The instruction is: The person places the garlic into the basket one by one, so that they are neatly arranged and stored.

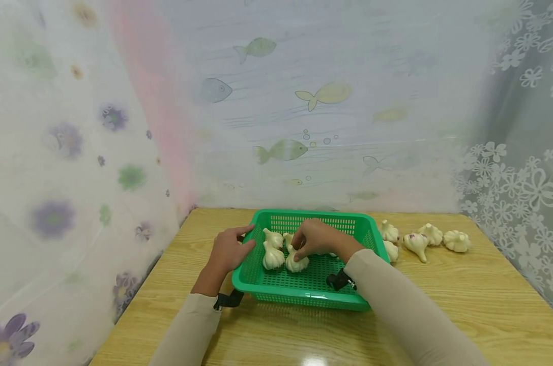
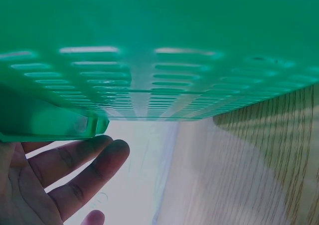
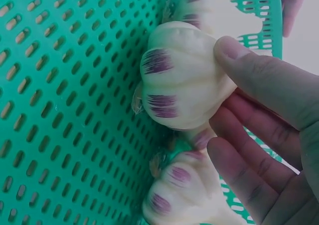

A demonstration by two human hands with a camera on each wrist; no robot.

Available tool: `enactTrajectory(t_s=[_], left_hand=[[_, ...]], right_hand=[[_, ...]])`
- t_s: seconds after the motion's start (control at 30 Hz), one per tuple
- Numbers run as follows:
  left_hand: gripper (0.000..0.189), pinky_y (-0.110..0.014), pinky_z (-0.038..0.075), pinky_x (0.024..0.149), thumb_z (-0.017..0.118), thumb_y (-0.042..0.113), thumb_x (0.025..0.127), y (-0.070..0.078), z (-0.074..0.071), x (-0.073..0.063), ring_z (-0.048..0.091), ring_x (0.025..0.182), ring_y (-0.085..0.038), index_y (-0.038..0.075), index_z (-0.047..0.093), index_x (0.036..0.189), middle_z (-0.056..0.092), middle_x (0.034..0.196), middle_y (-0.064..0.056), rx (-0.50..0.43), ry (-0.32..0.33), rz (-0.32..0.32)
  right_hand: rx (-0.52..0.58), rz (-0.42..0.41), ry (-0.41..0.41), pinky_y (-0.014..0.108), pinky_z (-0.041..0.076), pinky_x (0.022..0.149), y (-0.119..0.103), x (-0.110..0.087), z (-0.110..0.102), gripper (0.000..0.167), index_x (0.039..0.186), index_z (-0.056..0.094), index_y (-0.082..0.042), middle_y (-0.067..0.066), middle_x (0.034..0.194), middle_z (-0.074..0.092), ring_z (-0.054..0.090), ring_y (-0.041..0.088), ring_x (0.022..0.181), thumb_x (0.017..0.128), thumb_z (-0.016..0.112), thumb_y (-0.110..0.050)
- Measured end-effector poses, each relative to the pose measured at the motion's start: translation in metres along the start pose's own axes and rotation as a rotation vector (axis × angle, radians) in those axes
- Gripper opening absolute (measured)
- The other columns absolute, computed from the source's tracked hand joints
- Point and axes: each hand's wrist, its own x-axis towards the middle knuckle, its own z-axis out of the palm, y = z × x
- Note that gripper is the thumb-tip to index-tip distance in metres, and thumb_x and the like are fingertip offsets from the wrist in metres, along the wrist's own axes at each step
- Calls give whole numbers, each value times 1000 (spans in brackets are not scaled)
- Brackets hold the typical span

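A green slotted plastic basket [image 1: 303, 296] stands on the table. My left hand [image 1: 229, 249] holds its left rim, thumb over the edge; in the left wrist view the other fingers [image 2: 94, 177] stretch out beneath the rim. Inside the basket, my right hand [image 1: 319, 238] pinches a garlic bulb [image 1: 296, 263] between thumb and fingers. In the right wrist view this bulb [image 3: 182, 78] shows purple streaks, its root end toward the basket floor. Beside it lie more bulbs, one at front left [image 1: 273, 259] and one behind that [image 1: 273, 239]. The right hand partly hides others.
Right of the basket, several more garlic bulbs [image 1: 430, 235] lie on the wood-grain table [image 1: 477, 300], some close against the basket's side. A patterned curtain [image 1: 276, 122] hangs behind the table's back edge and along the sides.
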Motion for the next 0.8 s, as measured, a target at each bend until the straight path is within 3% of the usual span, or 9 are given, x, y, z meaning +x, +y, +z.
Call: enactTrajectory(t_s=[0.3,0.47,0.7,0.8], left_hand=[[49,-32,44,50,65,26,96,1,0,0,70,87,-24,20,64,144,76,115,-14,4,0,-1],[49,-32,42,48,64,26,96,-1,0,1,67,76,-21,20,64,145,76,117,-14,5,-4,0],[48,-32,44,51,65,28,96,-1,0,1,70,92,-27,22,64,145,74,124,-13,4,-7,-2],[49,-32,44,51,64,29,96,-1,0,1,69,85,-24,22,64,145,74,125,-13,1,-7,-5]], right_hand=[[10,-11,-4,32,60,81,-3,0,1,22,104,83,-18,-2,106,79,74,13,95,83,88,-23],[14,-25,-3,32,60,81,-3,0,1,21,104,83,-17,-2,105,79,75,13,95,84,87,-22],[33,-30,0,32,60,82,-1,0,0,20,103,83,-17,-2,104,79,74,13,94,84,88,-22],[41,-27,-1,33,61,82,-1,-1,0,20,103,83,-17,-2,104,79,74,14,95,84,87,-22]])
